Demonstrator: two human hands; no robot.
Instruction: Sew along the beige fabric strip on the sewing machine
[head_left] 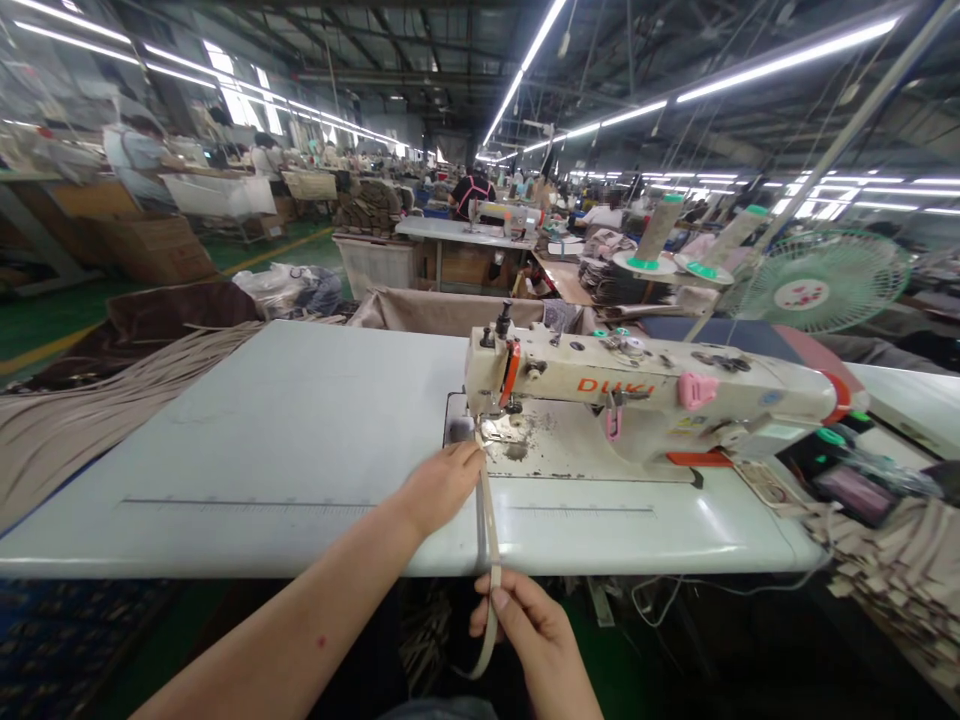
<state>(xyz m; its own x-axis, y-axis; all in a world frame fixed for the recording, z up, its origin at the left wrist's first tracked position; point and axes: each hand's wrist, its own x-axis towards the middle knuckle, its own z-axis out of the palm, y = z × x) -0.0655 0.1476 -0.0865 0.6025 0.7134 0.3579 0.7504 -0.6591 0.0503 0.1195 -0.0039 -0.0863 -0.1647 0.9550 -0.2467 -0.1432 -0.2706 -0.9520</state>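
Note:
A narrow beige fabric strap (491,522) runs from under the needle area of the sewing machine (645,385) down over the table's front edge. Close to the presser foot, my left hand (448,482) has its fingers closed on the strap against the machine bed. Below the edge, my right hand (529,625) pinches the same strap between thumb and fingers, and its loose end curls beneath. The left fingertips partly hide the strap where it meets the foot.
The white table (300,420) carries a printed ruler line. Long beige strips (120,400) hang at its left, and bundled strips (892,580) lie at the right. A green fan (825,280) and thread cones (660,230) stand behind the machine. Other people work farther back.

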